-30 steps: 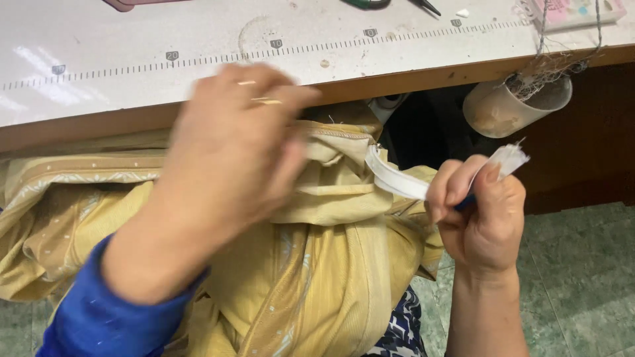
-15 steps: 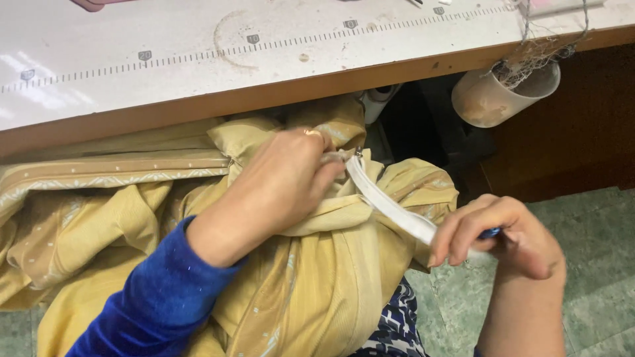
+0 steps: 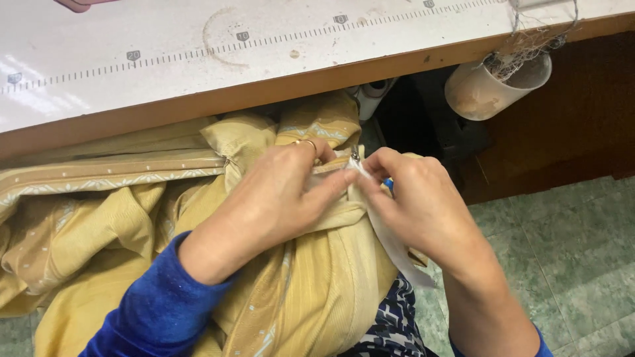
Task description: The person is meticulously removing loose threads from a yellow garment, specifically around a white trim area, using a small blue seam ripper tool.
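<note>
A large yellow fabric [image 3: 112,218] with pale patterned bands lies bunched on my lap, below the table edge. My left hand [image 3: 278,198], in a blue sleeve and with a ring on one finger, pinches the fabric's edge where a white strip [image 3: 397,248] meets it. My right hand [image 3: 423,205] is pressed close against the left and grips the upper end of that white strip. The strip's loose end hangs down past my right wrist. A small metal piece, perhaps a zipper pull [image 3: 355,155], shows between the fingertips.
A white work table [image 3: 198,73] with a printed ruler scale and a wooden front edge spans the top. A plastic cup [image 3: 496,89] stuffed with thread scraps hangs under its edge at the right. Green tiled floor [image 3: 569,264] lies to the right.
My right hand has moved up and left along the white strip, from beside my knee to meet the left hand. The left hand has stayed on the fabric's edge.
</note>
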